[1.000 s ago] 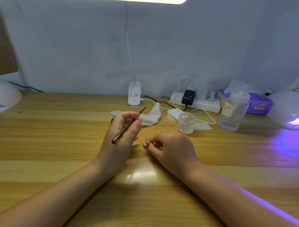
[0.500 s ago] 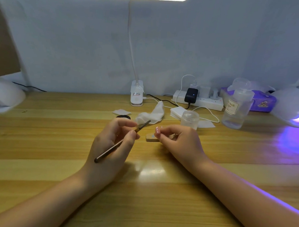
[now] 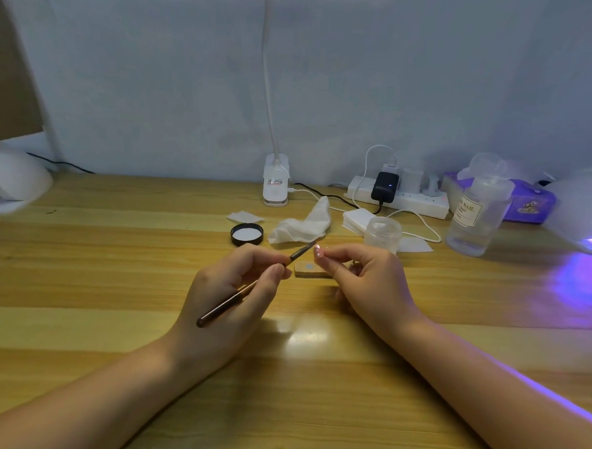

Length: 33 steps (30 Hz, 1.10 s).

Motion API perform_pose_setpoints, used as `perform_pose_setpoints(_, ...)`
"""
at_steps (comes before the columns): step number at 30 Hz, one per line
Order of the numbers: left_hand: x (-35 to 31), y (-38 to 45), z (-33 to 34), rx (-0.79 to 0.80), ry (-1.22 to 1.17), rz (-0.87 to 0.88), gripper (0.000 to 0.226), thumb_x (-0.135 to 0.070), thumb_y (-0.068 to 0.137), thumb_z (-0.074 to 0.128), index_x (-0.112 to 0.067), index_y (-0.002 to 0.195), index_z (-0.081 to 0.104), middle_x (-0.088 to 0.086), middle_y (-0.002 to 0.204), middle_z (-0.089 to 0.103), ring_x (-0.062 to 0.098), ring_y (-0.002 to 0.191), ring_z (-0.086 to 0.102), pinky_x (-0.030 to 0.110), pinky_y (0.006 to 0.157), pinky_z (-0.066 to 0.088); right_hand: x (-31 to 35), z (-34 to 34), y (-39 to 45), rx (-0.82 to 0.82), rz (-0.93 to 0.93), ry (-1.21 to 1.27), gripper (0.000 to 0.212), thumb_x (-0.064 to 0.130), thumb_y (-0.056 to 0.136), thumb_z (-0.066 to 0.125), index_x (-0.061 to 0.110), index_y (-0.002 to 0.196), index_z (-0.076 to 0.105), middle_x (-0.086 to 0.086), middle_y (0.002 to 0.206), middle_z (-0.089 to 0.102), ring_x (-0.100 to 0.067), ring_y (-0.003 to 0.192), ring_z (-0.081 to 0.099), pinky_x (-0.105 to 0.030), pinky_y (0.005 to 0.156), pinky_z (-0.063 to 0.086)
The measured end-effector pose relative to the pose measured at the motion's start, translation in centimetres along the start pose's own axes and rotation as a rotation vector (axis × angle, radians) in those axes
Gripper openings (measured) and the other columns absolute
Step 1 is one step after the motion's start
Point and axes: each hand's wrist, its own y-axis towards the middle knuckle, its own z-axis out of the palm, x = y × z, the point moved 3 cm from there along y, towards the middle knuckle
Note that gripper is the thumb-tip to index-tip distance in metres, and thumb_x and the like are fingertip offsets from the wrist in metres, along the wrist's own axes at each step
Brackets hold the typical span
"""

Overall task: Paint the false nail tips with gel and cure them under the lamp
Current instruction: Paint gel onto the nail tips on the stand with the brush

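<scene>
Lifted clear of its wooden stand (image 3: 310, 269) since a moment ago, the nail tip (image 3: 318, 251) sits pinched in my right hand (image 3: 366, 281) while my left hand (image 3: 237, 289) grips the gel brush (image 3: 256, 283) just beside it above the counter (image 3: 115, 284), so I'd judge light, steady strokes best.

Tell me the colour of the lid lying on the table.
Black rim, white inside, clearest in the head view.

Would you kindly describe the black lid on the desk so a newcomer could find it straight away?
Start at the white clip lamp base at the back of the wooden desk. Come towards the hands: the black lid lies left of the crumpled tissue. It is the only round, dark-rimmed thing there, upturned with a white lining.
</scene>
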Motion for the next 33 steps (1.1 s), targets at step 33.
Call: perform_pose_setpoints(33,0.22,-0.11,0.14,-0.012,-0.126,-0.071,0.022,-0.029,0.089,0.056,-0.011,0.091,0.069,0.006,0.084,0.074,0.015,0.078,0.070,0.028,0.072,0.056,-0.15,0.06,0.14,-0.025,-0.042,-0.047,0.013,0.021,0.085,0.071,0.027,0.096,0.075,0.013,0.091,0.072,0.003,0.064,0.055,-0.036,0.067,0.055)
